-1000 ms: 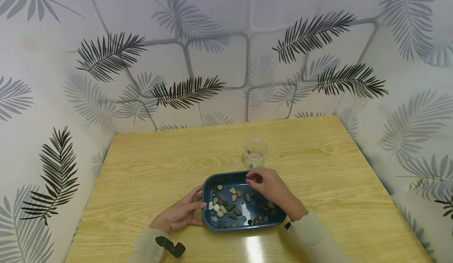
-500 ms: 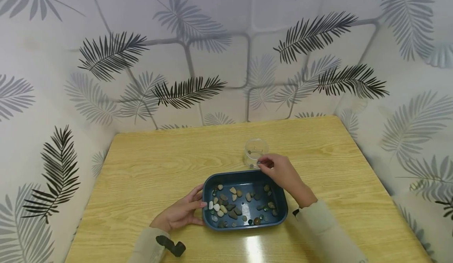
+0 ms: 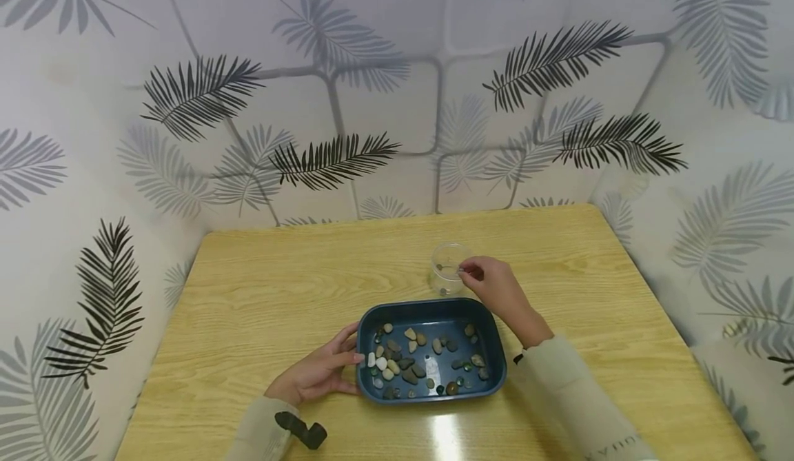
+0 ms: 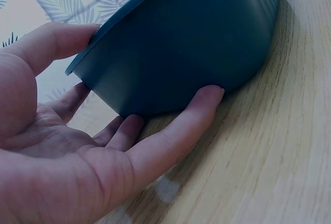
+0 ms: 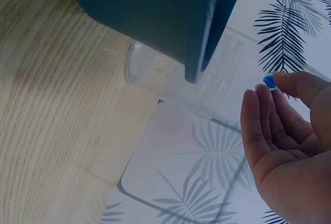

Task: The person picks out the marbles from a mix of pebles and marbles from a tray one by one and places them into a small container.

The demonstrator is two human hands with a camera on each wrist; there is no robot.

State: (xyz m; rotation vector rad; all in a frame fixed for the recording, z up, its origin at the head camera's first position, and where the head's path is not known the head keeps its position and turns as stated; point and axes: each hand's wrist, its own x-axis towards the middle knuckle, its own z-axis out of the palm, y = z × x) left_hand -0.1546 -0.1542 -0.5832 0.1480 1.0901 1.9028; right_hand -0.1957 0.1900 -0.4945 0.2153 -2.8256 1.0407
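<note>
A dark blue plastic tub (image 3: 434,400) lies on the table, holding several pebbles of white, tan, brown and dark green. My left hand (image 3: 315,376) grips its left end, the thumb at the rim and other fingers against the outer wall, as the left wrist view shows. Between thumb and fingertips, my right hand (image 3: 494,283) pinches a small blue glassy stone (image 5: 269,81). That hand is at the right side of a clear round plastic cup (image 3: 439,280), by its rim. A few small dark pieces show in the cup.
Behind the tub stands the cup, on a light wood table (image 3: 298,282). A wall with leaf-patterned covering (image 3: 384,109) rises at the table's far edge and along both sides.
My right hand has moved up and right, out of the tub to the cup's rim, carrying the blue stone. The left hand has stayed on the tub.
</note>
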